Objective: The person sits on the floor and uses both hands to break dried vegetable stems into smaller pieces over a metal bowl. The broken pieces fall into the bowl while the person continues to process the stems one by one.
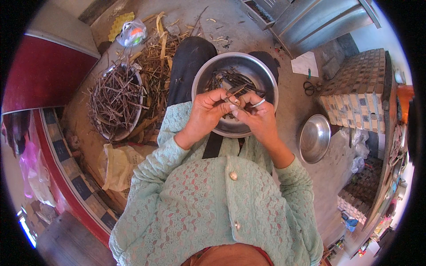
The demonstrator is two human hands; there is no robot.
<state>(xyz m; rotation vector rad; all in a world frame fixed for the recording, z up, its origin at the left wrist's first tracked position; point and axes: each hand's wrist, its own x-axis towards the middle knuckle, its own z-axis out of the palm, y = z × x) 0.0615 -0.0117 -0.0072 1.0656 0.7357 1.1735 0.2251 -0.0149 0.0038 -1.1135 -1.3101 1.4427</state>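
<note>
Both hands meet over a metal basin (199,71) resting on my lap. My left hand (208,108) pinches a thin brown dried piece (237,90), like a pod or stalk, with thumb and forefinger. Against it, my right hand (257,116), wearing a ring, closes its thumb and fingers on the same piece. The fingertips partly hide the piece, so its exact kind is unclear. Inside the basin lie dark, slender dried pieces (246,81), heaped toward the far side.
At the left, a second basin (141,91) overflows with dry brown twigs (113,99). Loose stalks (153,66) cover the floor beside my leg. An empty metal basin (315,138) stands at the right, near scissors (309,88), white paper (305,64) and a brick structure (355,91).
</note>
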